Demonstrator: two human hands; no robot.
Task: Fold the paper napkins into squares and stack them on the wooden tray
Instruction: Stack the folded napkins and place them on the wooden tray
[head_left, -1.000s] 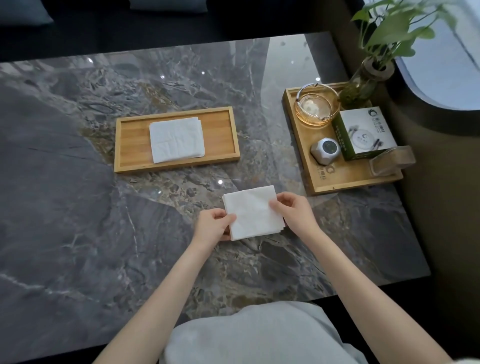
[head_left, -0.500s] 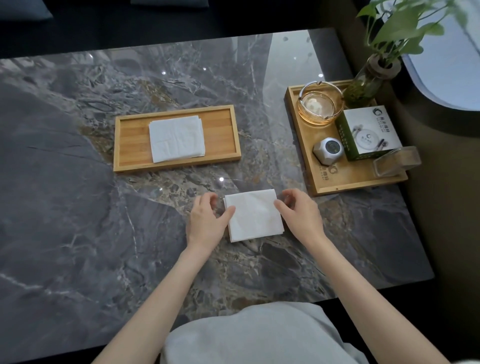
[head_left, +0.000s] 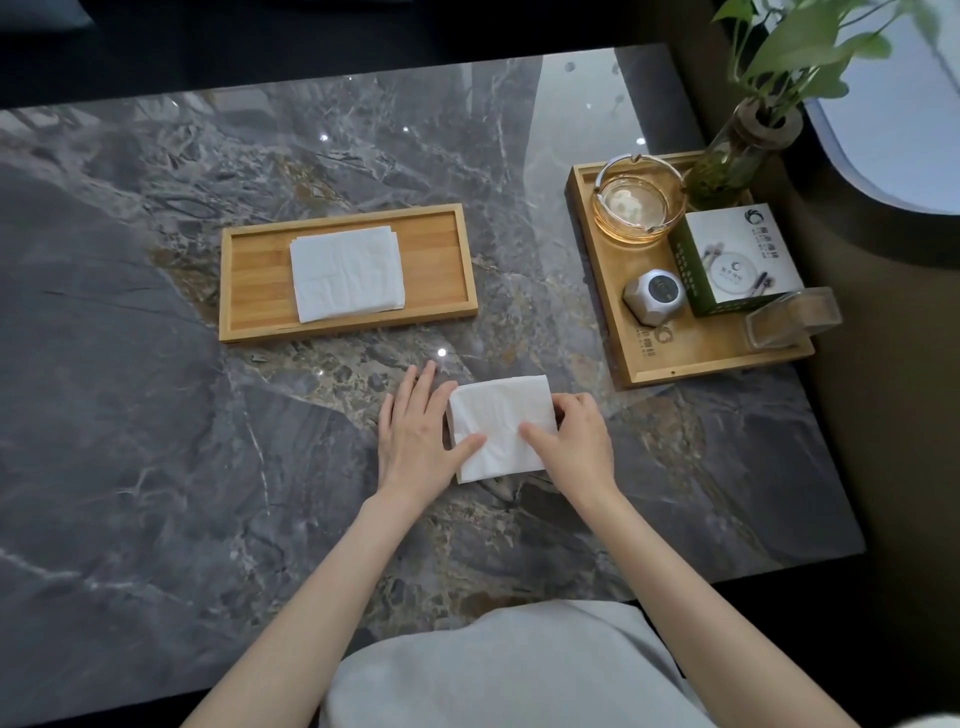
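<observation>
A white paper napkin (head_left: 498, 415), folded into a square, lies on the marble table in front of me. My left hand (head_left: 415, 447) rests flat beside its left edge with fingers spread and the thumb pressing on the paper. My right hand (head_left: 576, 441) holds the napkin's right edge, thumb on top and fingers curled at the side. Further back and to the left sits the wooden tray (head_left: 249, 291), with a stack of folded napkins (head_left: 345, 273) in its middle.
A second wooden tray (head_left: 691, 358) at the right holds a glass ashtray (head_left: 636, 205), a green-and-white box (head_left: 743, 260), a small white cube (head_left: 654, 296) and a clear holder (head_left: 789, 317). A potted plant (head_left: 737, 156) stands at its far corner. The table's right edge is close by.
My left hand went from pinching the napkin's left edge to lying flat with its fingers spread. My right thumb slid onto the napkin. The napkin stays in place.
</observation>
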